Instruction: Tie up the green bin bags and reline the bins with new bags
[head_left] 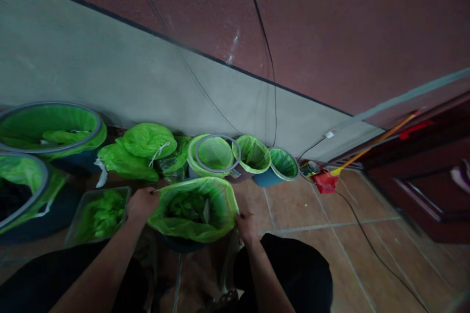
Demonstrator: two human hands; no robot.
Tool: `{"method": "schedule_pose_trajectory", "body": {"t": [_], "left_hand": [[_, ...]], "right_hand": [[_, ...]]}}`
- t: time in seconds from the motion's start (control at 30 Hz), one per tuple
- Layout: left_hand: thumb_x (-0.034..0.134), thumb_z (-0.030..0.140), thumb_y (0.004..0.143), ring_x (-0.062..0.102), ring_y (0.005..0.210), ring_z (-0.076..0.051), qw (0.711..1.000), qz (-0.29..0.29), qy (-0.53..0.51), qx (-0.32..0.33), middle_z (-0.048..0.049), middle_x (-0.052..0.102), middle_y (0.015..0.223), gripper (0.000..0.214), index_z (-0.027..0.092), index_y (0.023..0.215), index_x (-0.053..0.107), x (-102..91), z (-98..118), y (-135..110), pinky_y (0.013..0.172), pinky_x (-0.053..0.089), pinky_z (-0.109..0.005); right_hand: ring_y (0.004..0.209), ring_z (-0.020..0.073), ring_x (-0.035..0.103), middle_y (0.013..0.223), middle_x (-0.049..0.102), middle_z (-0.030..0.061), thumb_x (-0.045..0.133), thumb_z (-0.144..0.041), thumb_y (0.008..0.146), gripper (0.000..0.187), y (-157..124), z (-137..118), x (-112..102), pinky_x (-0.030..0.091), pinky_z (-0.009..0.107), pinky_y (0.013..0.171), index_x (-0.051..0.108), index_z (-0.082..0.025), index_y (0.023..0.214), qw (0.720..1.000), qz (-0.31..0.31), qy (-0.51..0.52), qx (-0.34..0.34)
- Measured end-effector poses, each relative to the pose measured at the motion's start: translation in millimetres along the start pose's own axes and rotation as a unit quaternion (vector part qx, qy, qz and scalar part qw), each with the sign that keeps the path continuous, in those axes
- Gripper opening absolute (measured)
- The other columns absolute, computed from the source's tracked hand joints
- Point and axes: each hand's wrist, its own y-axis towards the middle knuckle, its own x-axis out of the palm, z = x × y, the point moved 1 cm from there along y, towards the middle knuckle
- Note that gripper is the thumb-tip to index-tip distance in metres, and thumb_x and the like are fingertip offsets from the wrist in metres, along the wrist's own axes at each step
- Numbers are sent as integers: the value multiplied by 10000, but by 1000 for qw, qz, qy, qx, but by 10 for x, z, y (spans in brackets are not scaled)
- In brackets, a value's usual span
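A small bin lined with a green plastic bag [194,208] stands on the floor right in front of me, between my knees. My left hand [142,202] is closed on the bag's left rim. My right hand [245,225] is closed on the bag's right rim, near the lower edge. The bag is folded over the bin's edge and more crumpled green plastic lies inside it. My legs in dark trousers frame the bin below.
Two large lined bins [51,129] stand at the left, a clear tray of green bags [99,215] beside my left hand, tied full bags [147,142] behind. Three small lined bins [253,156] line the wall. A red dustpan [325,182], broom and cables lie right.
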Motion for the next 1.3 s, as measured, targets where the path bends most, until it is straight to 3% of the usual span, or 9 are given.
{"method": "schedule_pose_trajectory", "body": {"t": [0.17,0.3,0.53,0.7,0.8,0.9,1.07,1.2,1.3], "left_hand": [[483,355,864,699,960,-314,998,29,-24,50,-131,775,976,347,170,916,772,-249,75,-119,754,492,-329],[557,439,801,684,835,-258,976,40,-153,147,-53,760,808,310,202,821,755,-484,166,-306,740,475,-301],[785,490,647,637,769,-185,828,-64,-520,201,-29,730,778,334,185,778,752,-526,500,-709,759,494,-280],[814,416,674,629,1091,-234,752,-129,-584,278,-77,740,1108,239,204,783,791,-418,623,-771,971,466,-331],[789,385,720,613,1152,-249,751,-156,-567,302,-95,709,1211,199,202,796,796,-392,672,-780,998,460,-354],[764,392,740,603,1177,-270,766,-166,-529,326,-113,676,1278,222,187,819,798,-383,729,-801,1022,451,-385],[722,422,761,629,1113,-260,793,-151,-477,349,-111,663,1289,260,173,799,788,-285,799,-770,993,467,-363],[636,485,821,647,891,-200,803,-183,-456,338,-79,713,1057,345,167,909,737,-108,807,-706,780,518,-297],[511,530,887,592,764,-156,808,-173,-454,334,-14,650,809,379,175,883,647,41,786,-665,726,486,-267]], "right_hand": [[570,177,589,614,685,18,621,-285,712,142,-118,-360,-272,421,264,545,741,-212,693,997,29,2,-65],[689,189,645,745,731,28,606,-371,790,221,-248,-680,-349,476,282,667,749,-203,808,989,20,36,-141],[760,177,642,794,723,36,681,-420,792,245,-471,-1138,-102,493,285,731,713,-180,826,961,-27,202,-189],[665,149,620,666,663,1,752,-500,714,346,-580,-1430,62,500,278,691,610,-184,721,907,-105,401,-73],[475,76,455,514,528,-66,725,-544,742,388,-619,-1548,158,453,230,572,573,-188,722,888,-145,434,-45],[392,40,294,482,465,-100,718,-595,730,441,-667,-1595,286,289,176,410,594,-185,834,903,-175,391,-44],[381,38,316,550,552,-85,709,-580,751,601,-769,-1518,567,207,170,379,584,-185,1186,912,-314,253,-76],[400,35,316,512,503,-59,646,-638,774,481,-756,-1472,644,199,184,384,623,-157,783,919,-303,229,-107],[394,35,281,501,475,-68,672,-627,753,464,-666,-1490,558,162,193,375,580,-173,718,920,-263,285,-61]]}}
